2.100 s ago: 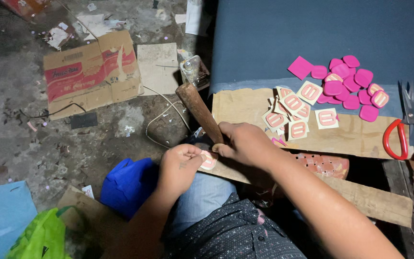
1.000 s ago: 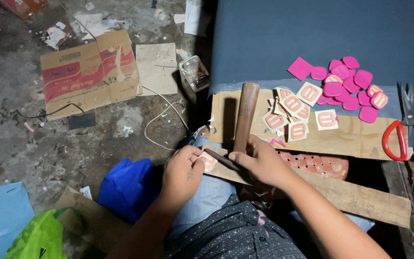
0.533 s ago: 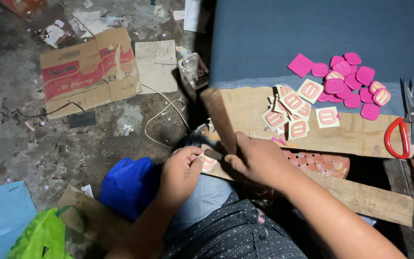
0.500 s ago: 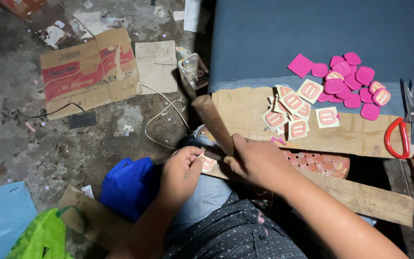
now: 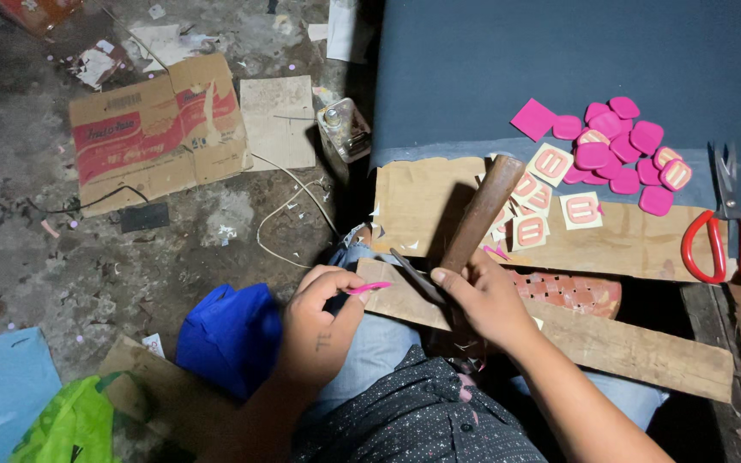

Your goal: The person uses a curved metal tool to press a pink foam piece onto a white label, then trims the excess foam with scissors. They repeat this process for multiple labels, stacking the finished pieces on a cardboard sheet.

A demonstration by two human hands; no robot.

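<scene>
Left hand (image 5: 323, 313): pinching thin pink strip (image 5: 369, 288) | Right hand (image 5: 482, 296): closed around wooden mallet (image 5: 480, 214) handle | Wooden board (image 5: 593, 339): beneath both hands.

One head-worn camera looks steeply down, close over the lap and floor.

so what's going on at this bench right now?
A seated person works over a wooden plank across their lap. The right hand grips a wooden mallet, raised at a tilt above the plank. The left hand pinches a thin pink piece at the plank's end. Pink cutouts and red scissors lie beyond on cardboard.
</scene>
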